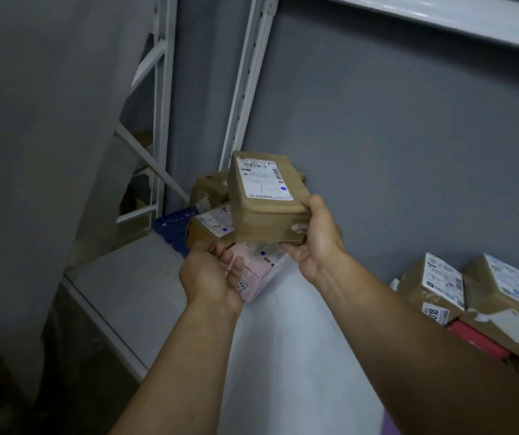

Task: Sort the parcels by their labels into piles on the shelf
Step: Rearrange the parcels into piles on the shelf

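Note:
My right hand (317,237) grips a brown cardboard parcel (261,215) by its near right corner, held up above the shelf; its white label carries a blue dot. My left hand (211,274) is below and to the left, fingers curled under the parcel's near left end, in front of a pink parcel (261,271) lying on the white shelf (126,287). Behind lie a brown parcel marked "3-2" with a blue dot (211,227) and another brown parcel (211,185) further back.
A second group of brown parcels (440,287) with white labels, one on a red item (474,340), sits at the right of the shelf. A blue plastic crate (173,224) stands at the shelf's left end. White uprights (245,76) rise behind; a grey wall backs the shelf.

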